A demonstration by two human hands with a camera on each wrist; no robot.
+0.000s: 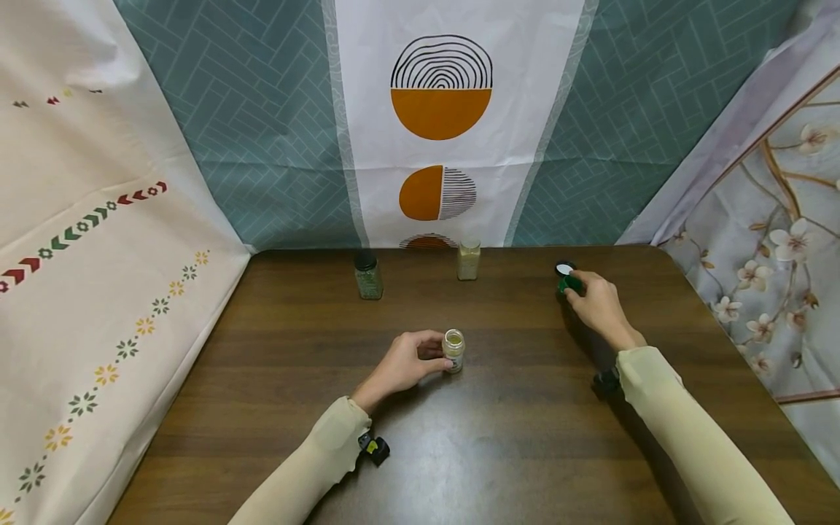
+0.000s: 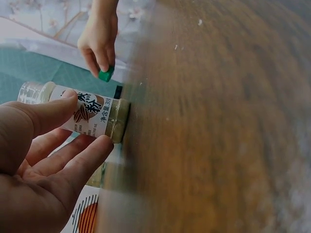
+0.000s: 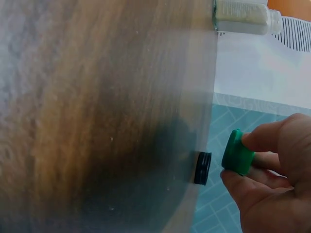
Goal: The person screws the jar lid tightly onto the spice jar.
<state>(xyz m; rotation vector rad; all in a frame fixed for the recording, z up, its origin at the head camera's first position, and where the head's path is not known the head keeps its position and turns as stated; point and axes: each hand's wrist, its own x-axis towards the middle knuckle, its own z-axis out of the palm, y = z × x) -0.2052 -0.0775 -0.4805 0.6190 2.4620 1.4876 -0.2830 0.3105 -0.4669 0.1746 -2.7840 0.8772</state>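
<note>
My left hand (image 1: 405, 363) holds a small glass spice jar (image 1: 453, 351) by its sides, thumb on one side and fingers on the other. The jar stands upright with its mouth uncovered. Its white printed label (image 2: 91, 110) and the greenish-yellow powder near its base show in the left wrist view. Over at the right, my right hand (image 1: 600, 306) pinches a green cap (image 3: 238, 154) between thumb and fingers, close to the table. Just beyond that cap, a black cap (image 1: 565, 269) lies with its white inside facing up.
Toward the back of the brown table (image 1: 295, 408) stand two more jars: a dark-capped jar of green flakes (image 1: 370, 281) on the left and a lidless jar of pale powder (image 1: 469, 262) near the middle. A patterned cloth (image 1: 275, 131) hangs along the far edge.
</note>
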